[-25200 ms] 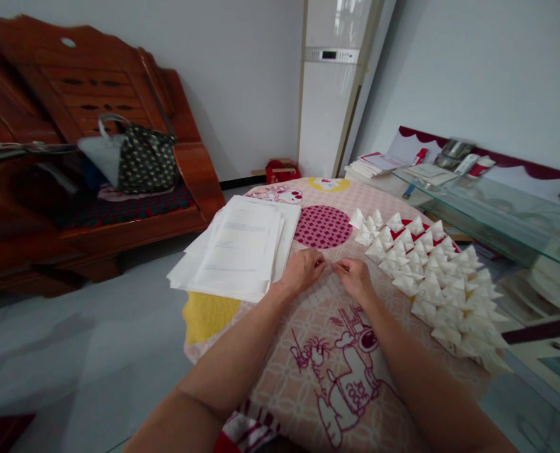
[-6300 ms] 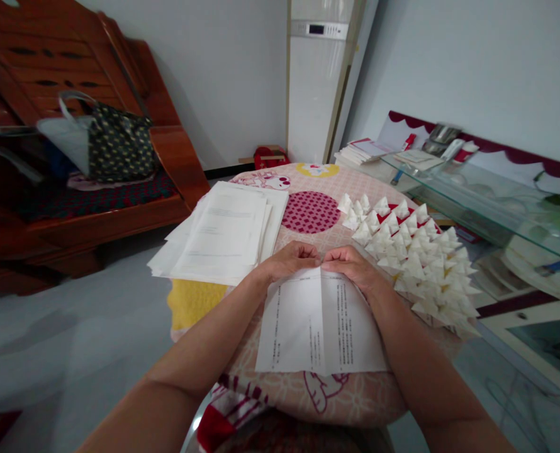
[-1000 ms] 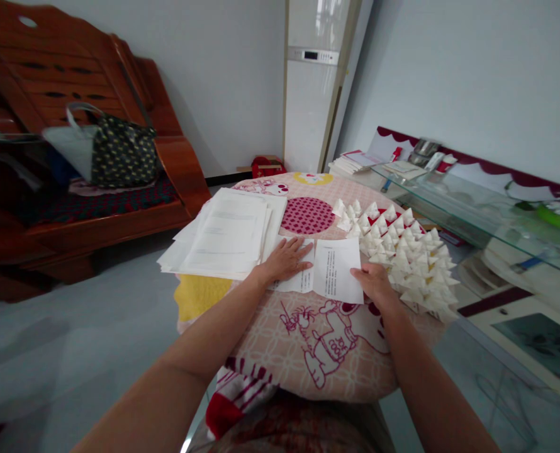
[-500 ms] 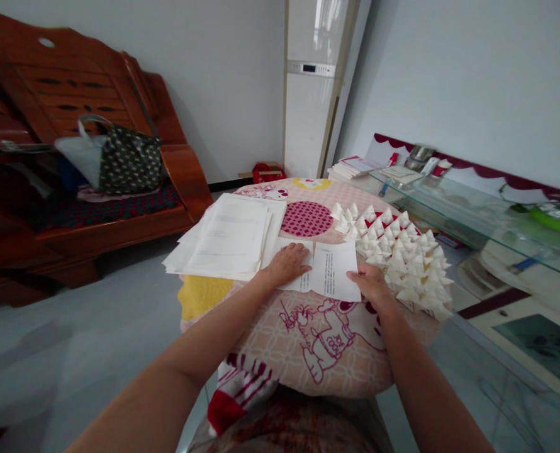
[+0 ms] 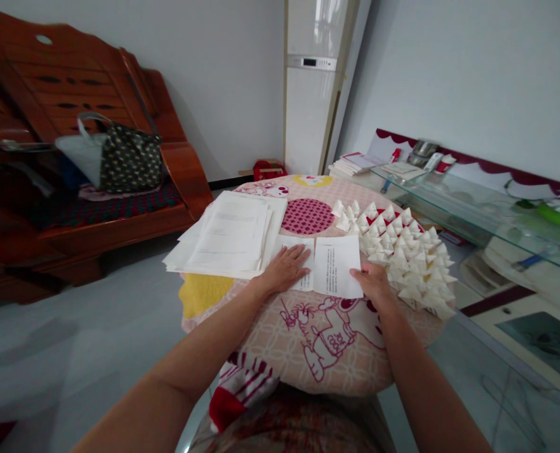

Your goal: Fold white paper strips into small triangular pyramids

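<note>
Paper (image 5: pixel 339 264) lies right of the white stack (image 5: pixel 230 233)! Left hand (image 5: pixel 284 267) presses down, fingers slightly spread; right hand (image 5: pixel 373 283) pinches the right edge, beside folded shapes (image 5: pixel 400 251).

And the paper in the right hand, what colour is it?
The paper is white with lines of dark print; the head view shows it best.
</note>
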The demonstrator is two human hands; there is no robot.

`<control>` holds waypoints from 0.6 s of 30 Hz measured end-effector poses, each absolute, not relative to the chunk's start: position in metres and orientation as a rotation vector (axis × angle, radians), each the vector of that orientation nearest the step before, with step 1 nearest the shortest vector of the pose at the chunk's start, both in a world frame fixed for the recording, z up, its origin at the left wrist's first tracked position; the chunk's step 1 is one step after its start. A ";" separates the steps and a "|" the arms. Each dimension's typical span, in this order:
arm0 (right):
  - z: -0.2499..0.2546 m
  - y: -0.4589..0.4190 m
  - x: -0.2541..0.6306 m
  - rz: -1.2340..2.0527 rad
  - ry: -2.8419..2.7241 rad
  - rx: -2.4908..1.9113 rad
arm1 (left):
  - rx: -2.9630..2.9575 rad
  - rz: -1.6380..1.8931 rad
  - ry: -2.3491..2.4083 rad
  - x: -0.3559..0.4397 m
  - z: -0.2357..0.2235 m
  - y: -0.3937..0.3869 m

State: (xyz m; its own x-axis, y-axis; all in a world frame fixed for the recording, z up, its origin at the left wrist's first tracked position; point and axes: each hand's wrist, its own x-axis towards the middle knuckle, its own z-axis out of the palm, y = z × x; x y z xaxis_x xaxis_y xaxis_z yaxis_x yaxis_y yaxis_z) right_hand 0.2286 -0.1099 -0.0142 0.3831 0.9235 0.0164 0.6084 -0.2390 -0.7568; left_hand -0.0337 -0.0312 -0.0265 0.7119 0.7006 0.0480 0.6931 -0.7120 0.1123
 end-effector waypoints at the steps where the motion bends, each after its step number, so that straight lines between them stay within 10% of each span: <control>1: -0.015 -0.110 0.229 0.579 -1.318 -1.954 | 2.825 0.132 1.156 -0.033 -0.026 -0.032; 18: -0.014 -0.113 0.227 0.556 -1.308 -1.948 | 2.825 0.158 1.167 -0.033 -0.029 -0.031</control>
